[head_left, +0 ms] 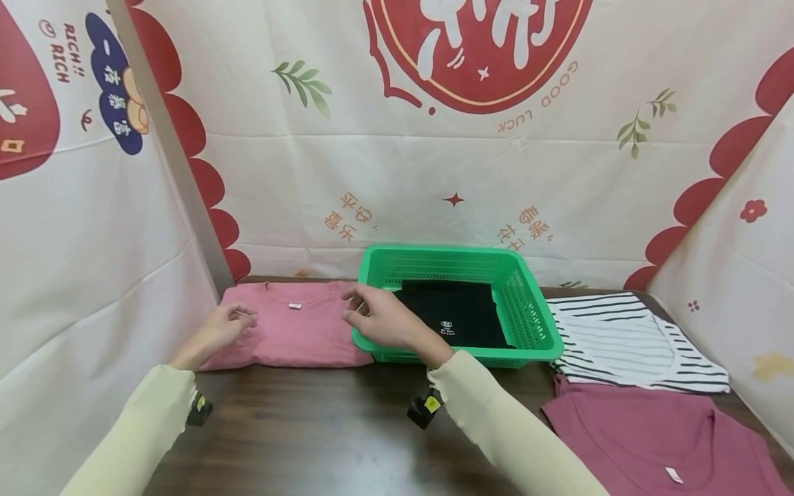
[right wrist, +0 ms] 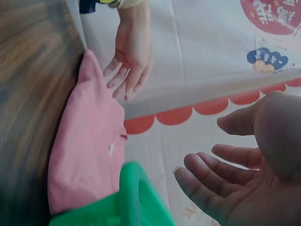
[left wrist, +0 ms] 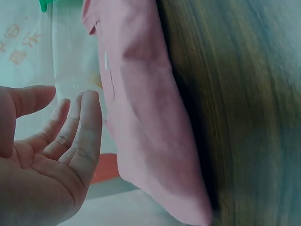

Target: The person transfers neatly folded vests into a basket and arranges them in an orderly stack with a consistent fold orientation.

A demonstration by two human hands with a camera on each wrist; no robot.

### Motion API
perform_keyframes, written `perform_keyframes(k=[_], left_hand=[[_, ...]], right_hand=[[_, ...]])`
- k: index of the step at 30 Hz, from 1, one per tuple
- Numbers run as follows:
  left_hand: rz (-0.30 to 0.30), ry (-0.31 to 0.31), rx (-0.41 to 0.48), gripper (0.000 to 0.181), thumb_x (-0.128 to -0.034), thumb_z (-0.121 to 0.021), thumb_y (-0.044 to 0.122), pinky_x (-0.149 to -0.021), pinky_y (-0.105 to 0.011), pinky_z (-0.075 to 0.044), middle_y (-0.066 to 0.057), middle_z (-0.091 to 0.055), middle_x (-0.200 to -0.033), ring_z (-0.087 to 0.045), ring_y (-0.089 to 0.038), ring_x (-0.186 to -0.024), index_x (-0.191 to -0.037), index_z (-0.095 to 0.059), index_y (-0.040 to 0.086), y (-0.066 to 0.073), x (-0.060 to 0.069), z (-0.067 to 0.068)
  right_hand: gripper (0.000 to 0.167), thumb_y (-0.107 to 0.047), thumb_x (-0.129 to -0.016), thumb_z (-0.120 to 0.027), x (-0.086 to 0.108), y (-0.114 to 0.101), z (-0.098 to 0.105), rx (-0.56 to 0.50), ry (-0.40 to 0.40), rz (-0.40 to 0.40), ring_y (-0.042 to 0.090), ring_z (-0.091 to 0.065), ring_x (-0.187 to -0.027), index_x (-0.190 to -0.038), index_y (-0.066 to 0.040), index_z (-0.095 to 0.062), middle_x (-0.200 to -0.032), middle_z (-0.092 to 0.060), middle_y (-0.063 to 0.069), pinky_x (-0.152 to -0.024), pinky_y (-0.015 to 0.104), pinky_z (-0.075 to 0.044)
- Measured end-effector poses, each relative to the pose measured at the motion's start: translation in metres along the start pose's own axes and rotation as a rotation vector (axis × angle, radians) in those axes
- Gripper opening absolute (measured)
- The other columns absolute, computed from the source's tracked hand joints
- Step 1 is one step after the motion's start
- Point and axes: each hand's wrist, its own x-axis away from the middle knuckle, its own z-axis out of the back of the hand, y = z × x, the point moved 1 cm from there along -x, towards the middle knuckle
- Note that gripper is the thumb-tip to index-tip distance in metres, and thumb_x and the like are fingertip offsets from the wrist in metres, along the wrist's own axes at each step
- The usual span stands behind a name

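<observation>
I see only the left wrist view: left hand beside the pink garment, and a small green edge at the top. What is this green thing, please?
Observer: In the head view it is a green basket with a black garment lying inside.
Operator: Thank you. I cannot see the right hand. Does it hold something?
Observer: No. In the right wrist view, the right hand is empty.
Operator: And which things are on the right side of the basket?
Observer: The head view shows a striped garment there, with a dark pink garment nearer to the person.
</observation>
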Motion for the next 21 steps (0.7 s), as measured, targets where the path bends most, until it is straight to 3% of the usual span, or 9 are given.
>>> perform_keyframes(k=[9, 16, 21], left_hand=[[0.031, 0.059, -0.115, 0.039, -0.0989, -0.052, 0.017, -0.068, -0.032, -0.055, -0.025, -0.066, -0.102, -0.067, -0.022, -0.077, -0.125, -0.055, -0.011, -0.015, -0.001, 0.011], [0.086, 0.059, -0.16, 0.04, -0.0978, -0.052, 0.019, -0.066, -0.03, -0.052, -0.02, -0.067, -0.096, -0.064, -0.02, -0.075, -0.124, -0.056, -0.01, -0.022, 0.0, 0.013], [0.109, 0.049, -0.168, 0.039, -0.0987, -0.051, 0.019, -0.064, -0.03, -0.05, -0.018, -0.065, -0.093, -0.061, -0.02, -0.074, -0.124, -0.055, -0.01, -0.027, -0.001, 0.012]], right_hand=[[0.029, -0.019, -0.099, -0.06, -0.009, -0.017, -0.031, 0.047, -0.017, 0.031, 0.012, -0.06, -0.094, -0.126, -0.008, -0.06, -0.104, -0.065, 0.002, -0.081, 0.025, -0.051], [0.03, -0.017, -0.097, -0.061, -0.017, -0.028, -0.061, 0.076, -0.028, 0.054, 0.015, -0.06, -0.097, -0.124, -0.004, -0.061, -0.109, -0.066, 0.007, -0.081, 0.022, -0.051], [0.031, -0.018, -0.096, -0.063, -0.019, -0.026, -0.081, 0.098, -0.036, 0.016, 0.017, -0.061, -0.101, -0.123, -0.003, -0.061, -0.113, -0.065, 0.01, -0.083, 0.023, -0.051]])
